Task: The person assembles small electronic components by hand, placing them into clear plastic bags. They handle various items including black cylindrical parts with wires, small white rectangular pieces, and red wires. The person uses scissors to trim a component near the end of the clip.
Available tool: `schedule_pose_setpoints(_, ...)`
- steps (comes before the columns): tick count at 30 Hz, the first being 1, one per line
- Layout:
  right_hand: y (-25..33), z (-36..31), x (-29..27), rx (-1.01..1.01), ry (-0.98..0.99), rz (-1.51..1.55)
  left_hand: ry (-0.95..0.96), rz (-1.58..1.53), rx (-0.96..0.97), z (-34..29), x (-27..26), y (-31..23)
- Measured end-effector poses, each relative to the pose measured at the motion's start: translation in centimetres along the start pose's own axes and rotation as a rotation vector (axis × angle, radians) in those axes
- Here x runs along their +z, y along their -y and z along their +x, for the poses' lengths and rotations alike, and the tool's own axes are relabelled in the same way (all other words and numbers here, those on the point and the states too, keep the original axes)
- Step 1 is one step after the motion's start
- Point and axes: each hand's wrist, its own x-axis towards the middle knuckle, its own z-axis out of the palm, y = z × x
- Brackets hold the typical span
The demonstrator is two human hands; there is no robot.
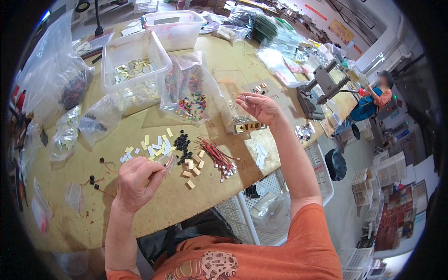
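Note:
My left hand (140,182) is closed in a pinch on a small clear plastic bag (169,161), held up over the table; something reddish shows in it. My right hand (260,108) is raised above an open box of small silvery metal parts (241,119), fingers curled together, with tiny shiny bits at the fingertips. Between the hands lie black round parts (182,142), small wooden blocks (192,170) and a bundle of red and black wires with white connectors (218,156). Yellow and white rectangular pieces (156,147) are scattered beyond my left hand.
Two translucent tubs (109,86) stand at the back left, beside a bag of colourful small parts (193,105). A hand press (315,93) is on the right. White crates (275,219) sit below the table edge. A person (380,95) works at the far right.

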Motion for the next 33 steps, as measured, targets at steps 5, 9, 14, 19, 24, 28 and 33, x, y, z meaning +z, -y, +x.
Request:
schedule_pose_setpoints(5,-0.1,0.0,-0.1,-0.007,0.019,-0.006,0.002,-0.005,-0.002,0.0,0.0,0.1)
schedule_pose_setpoints(9,-0.5,0.2,0.2,-0.079,-0.041,-0.129,-0.006,-0.011,0.005,0.1,0.0,0.0)
schedule_pose_setpoints(14,-0.7,0.2,0.8,-0.212,-0.169,-0.498,-0.006,-0.003,-0.005,0.2,0.0,0.0)
schedule_pose_setpoints(19,-0.7,-1.2,2.3,-0.290,-0.157,-0.532,-0.042,0.016,0.052,-0.2,-0.3,0.6)
schedule_pose_setpoints(24,-2.9,-7.1,10.3,0.080,0.300,0.001,-0.096,0.088,0.146,-0.6,0.0,0.6)
schedule_pose_setpoints(28,-5.1,-10.9,16.4,0.302,0.482,0.102,-0.032,0.214,0.173,-1.1,-0.2,0.8)
schedule_pose_setpoints(33,-5.9,-11.6,18.7,0.345,0.444,-0.069,-0.051,0.248,0.205,-1.1,0.3,1.0)
